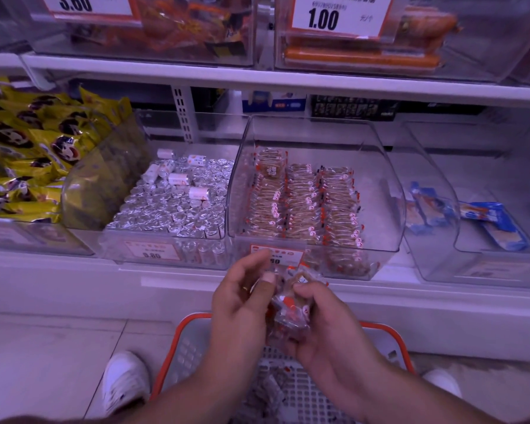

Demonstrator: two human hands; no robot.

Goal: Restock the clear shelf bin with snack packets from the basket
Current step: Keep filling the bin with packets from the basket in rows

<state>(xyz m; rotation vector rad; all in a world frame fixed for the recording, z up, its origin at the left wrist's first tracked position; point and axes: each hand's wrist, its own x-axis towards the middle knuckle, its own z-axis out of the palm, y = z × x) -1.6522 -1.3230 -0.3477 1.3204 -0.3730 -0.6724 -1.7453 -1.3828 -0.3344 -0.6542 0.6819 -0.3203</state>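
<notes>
A clear shelf bin (386,191) stands on the low shelf, with three rows of clear-wrapped brown snack packets (303,203) lined up in its left and middle part. Just below its front edge, both hands hold a small bunch of the same snack packets (291,307). My left hand (242,304) grips the bunch from the left, thumb on top. On the other side my right hand (322,325) curls round it. Under my hands sits a grey basket with an orange rim (184,328), and a few more packets (266,390) lie in its bottom.
A bin of silver-foil rolls (172,203) adjoins the clear bin on the left, then yellow packets (28,148). Right of it a bin holds blue packets (496,224). An upper shelf (257,75) overhangs. My white shoes (126,381) flank the basket on the tiled floor.
</notes>
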